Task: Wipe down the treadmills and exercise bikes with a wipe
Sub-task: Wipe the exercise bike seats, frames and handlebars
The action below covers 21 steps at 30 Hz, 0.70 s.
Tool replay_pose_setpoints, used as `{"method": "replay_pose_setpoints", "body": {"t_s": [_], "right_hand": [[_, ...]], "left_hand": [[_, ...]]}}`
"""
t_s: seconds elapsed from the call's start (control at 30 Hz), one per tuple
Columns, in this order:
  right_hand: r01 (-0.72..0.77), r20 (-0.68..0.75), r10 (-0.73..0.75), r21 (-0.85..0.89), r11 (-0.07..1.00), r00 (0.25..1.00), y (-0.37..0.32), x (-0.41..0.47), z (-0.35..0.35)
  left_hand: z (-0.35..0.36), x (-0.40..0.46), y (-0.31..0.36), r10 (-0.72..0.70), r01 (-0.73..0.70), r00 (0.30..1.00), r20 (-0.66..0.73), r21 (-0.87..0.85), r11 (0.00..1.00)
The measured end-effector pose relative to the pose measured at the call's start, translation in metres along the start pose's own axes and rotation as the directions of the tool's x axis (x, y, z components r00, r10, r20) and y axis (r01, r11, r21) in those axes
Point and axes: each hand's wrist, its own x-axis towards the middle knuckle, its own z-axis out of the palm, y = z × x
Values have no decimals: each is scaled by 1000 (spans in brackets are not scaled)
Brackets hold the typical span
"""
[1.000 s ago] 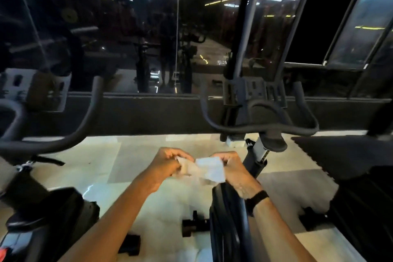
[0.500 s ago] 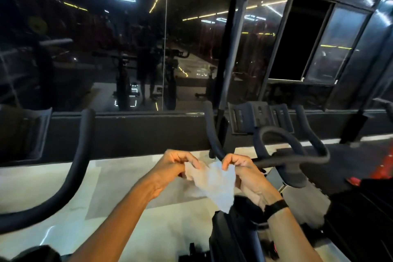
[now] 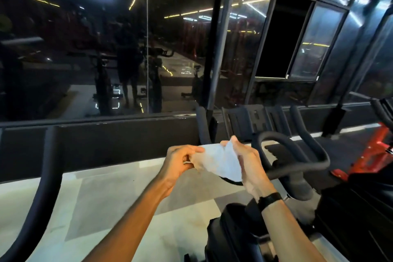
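A white wipe is stretched between both hands in front of me. My left hand pinches its left edge with curled fingers. My right hand grips its right side, thumb up at the top corner. Just behind and right of the hands is a black exercise bike; its looped handlebar curves past my right hand and its frame sits below my right forearm. The wipe touches no part of the bike.
Another bike's black handlebar arcs up at the left. A dark glass wall with a low black ledge runs across ahead. Red equipment stands at the right. Pale tiled floor lies between the bikes.
The view has tilted up and swung right. Both hands have pulled the wipe wider apart and lifted it, spreading it from a small bunch into an open sheet.
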Motion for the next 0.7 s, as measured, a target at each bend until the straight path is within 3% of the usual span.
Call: {"method": "replay_pose_setpoints", "body": {"t_s": [0.07,0.13,0.23,0.3,0.33,0.4,0.47,0.5,0.63,0.7], "right_hand": [[69,-73,-70,-12,998,995,-3,19,2],[236,-175,-252,-107,966,952,-4,43,2],[459,-260,-587,-417,785,767,-10,75,5],[479,-173,-778,-701,528,604,-15,94,11],[468,-73,-823,-793,390,563,-14,101,17],[465,157,-762,-861,207,629,-8,122,36],[492,291,-592,-845,210,752,3,138,59],[506,315,-543,-827,245,778,8,143,67],[519,156,-594,-686,510,789,14,162,76],[500,125,-583,-674,544,803,16,167,75]], "left_hand": [[2,17,3,9,-9,999,-48,-4,1000],[2,34,2,35,-29,996,-84,68,997],[1,62,0,40,-23,987,-154,110,994],[3,79,2,42,-21,982,-185,110,994],[3,85,3,43,-22,980,-194,111,994],[3,99,3,41,-17,975,-218,111,994],[0,108,2,40,-13,970,-240,109,994],[-2,111,2,36,-9,969,-243,110,994],[-18,126,1,3,26,963,-271,103,994],[-22,134,-1,-6,37,962,-274,107,994]]}}
